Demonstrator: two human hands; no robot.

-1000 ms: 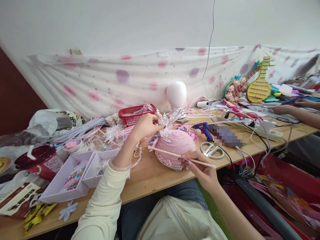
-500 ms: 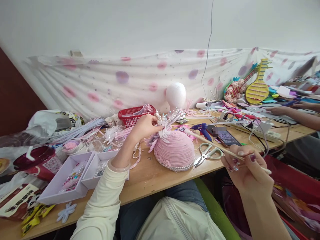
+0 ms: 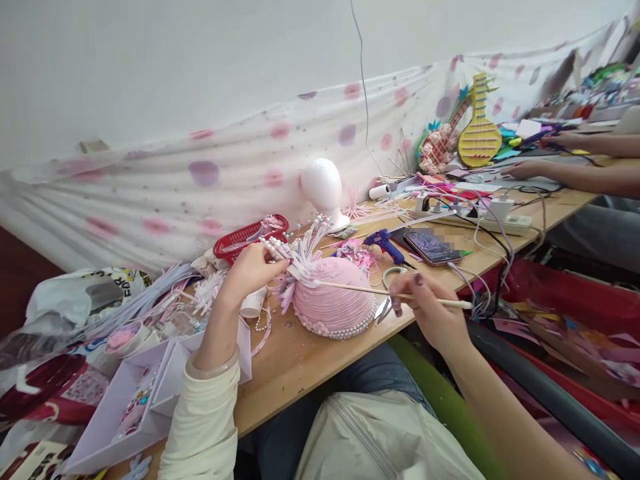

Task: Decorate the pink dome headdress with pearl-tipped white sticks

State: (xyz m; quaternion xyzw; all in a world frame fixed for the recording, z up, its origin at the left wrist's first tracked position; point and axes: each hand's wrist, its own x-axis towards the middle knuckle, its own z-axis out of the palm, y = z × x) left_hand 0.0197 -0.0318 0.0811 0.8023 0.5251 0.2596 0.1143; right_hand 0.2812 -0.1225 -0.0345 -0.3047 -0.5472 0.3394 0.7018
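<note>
A pink dome wound with cord, like a cap (image 3: 343, 293), rests on the wooden table with a row of pearls round its lower edge. At its upper left stands a tuft of pale strips and pearl-tipped stems (image 3: 303, 257). My left hand (image 3: 255, 270) is closed on the tuft's left side, its fingertips partly hidden. In my right hand (image 3: 435, 307) is a long thin pale stick (image 3: 350, 287), pinched near its thicker end. The stick's whitish far tip is at the base of the tuft. Scissors (image 3: 384, 310) lie beside the cap, partly behind my right hand.
A blue glue gun (image 3: 385, 245), a phone (image 3: 433, 245) and a power strip (image 3: 505, 223) with cables lie to the right. Behind stand a white foam head (image 3: 321, 183) and a red basket (image 3: 235, 243). Lilac trays (image 3: 120, 413) are at left. Another person's hands (image 3: 530, 170) work far right.
My right hand has moved left and up, bringing the stick's tip to the base of the tuft. My left hand stays at the tuft. The view has tilted and turned right.
</note>
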